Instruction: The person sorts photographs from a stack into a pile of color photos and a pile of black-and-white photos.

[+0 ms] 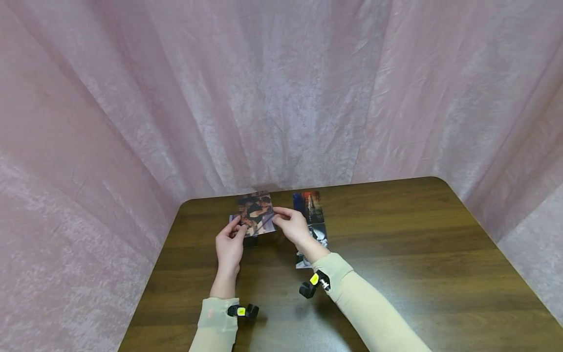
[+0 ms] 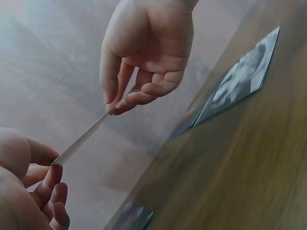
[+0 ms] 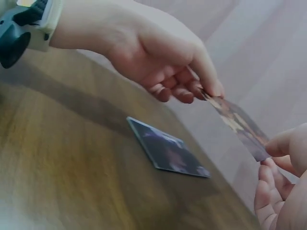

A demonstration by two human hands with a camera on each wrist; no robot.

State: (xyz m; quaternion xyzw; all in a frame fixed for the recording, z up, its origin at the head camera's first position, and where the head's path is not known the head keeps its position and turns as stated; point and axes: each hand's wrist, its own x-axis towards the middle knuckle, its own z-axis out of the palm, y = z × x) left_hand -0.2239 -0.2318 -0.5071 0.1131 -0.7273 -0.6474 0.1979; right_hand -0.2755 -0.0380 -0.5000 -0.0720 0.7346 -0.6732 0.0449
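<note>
A photo card point(image 1: 255, 213) with a picture of people is held between both hands above the back left of the table. My left hand point(image 1: 230, 247) pinches its lower left edge between thumb and fingers. On the opposite side, my right hand point(image 1: 292, 226) pinches the right edge. In the left wrist view the held card point(image 2: 84, 136) appears nearly edge-on, with air between it and the tabletop. Beneath it lies a dark, purplish photo card point(image 3: 170, 152), mostly hidden by the held one in the head view.
A red and dark photo card point(image 1: 313, 208) lies near the table's back edge. Right in front of it is a black-and-white card point(image 1: 319, 233), partly covered by the right wrist. The wooden table point(image 1: 409, 254) backs onto a pink curtain point(image 1: 281, 98).
</note>
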